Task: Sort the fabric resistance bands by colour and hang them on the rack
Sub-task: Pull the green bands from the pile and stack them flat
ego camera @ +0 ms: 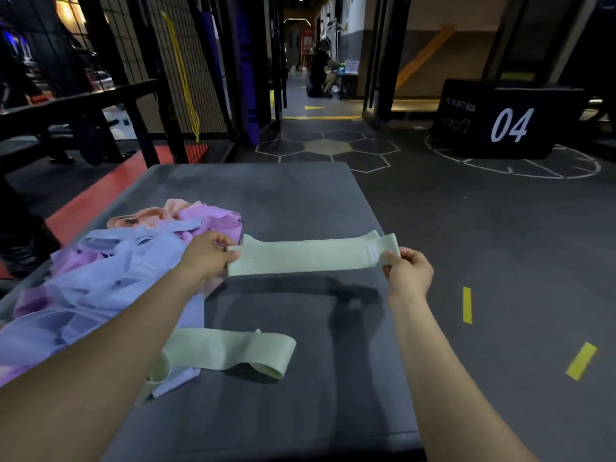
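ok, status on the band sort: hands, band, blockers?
Left hand and right hand pinch opposite ends of pale green fabric band, stretched flat above grey mat. Second green band lies below. Nothing hung yet; path unobstructed.

Pale green band (310, 256) held flat; 2nd green band (233, 350) beside mixed pile (110, 261).

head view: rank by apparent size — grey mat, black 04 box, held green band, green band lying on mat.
1. grey mat, by far the largest.
2. black 04 box, though it stands farther off, so true size is unsure.
3. held green band and lying green band: look alike, not ranked.
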Motion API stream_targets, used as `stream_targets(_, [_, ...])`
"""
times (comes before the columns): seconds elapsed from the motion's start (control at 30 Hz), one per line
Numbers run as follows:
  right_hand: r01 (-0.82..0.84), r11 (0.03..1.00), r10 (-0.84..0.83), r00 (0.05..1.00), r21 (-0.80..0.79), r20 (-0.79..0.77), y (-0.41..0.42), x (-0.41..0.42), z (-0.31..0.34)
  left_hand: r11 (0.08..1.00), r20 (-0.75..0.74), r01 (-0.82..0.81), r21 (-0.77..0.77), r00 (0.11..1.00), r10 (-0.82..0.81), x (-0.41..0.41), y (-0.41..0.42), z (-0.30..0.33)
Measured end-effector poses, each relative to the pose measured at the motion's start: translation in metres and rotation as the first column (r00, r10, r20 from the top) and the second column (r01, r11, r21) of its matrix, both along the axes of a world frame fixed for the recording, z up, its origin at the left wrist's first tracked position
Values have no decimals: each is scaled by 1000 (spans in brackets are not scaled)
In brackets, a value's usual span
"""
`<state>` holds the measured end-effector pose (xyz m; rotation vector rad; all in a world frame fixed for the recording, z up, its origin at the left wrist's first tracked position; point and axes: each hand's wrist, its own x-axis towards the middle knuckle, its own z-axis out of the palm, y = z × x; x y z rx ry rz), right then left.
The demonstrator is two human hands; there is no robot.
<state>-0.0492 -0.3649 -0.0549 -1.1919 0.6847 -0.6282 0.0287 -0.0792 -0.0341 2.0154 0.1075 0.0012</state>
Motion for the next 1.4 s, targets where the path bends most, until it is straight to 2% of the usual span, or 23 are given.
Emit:
stream_targets(0.23, [-70,940,-3,977,-334,-215,-11,44,-2,986,169,-167,-3,972,165,44,-12,1])
stream_targets(0.43, [-150,800,-37,954,-581,-297,-20,79,-10,990,211,-141,-12,967,140,66,-23,-13])
stream_targets(0.7, [-143,710,-103,947,-690,-303,-26,87,-21,982,191,-152,110,973,129,81,-30,-31])
stream_targets(0.9, [-112,676,-135,953,-728,-271,-29,96,-18,979,236,-136,154,967,97,85,-30,-26])
stream_targets(1.0, [-152,639,-152,936,-754,-318,-33,101,-21,979,220,-129,159,971,92,88,-31,-29])
stream_targets(1.07, [-202,591,-163,918,-781,-362,-34,101,-25,969,213,-124,212,974,78,88,-32,-35])
stream_targets(1.17, [-257,572,-151,901,-779,-408,-35,100,-28,955,237,-112,273,970,46,87,-30,-39])
stream_targets(1.27, [-291,571,-50,921,-767,-386,-38,100,-32,941,284,-49,335,957,-51,86,-24,-39])
stream_targets(1.33, [-358,572,69,917,-738,-392,-39,100,-32,901,292,48,430,938,-189,85,-21,-35])
stream_targets(1.4, [-429,570,157,894,-700,-420,-37,101,-32,816,182,210,538,917,-356,83,-19,-29])
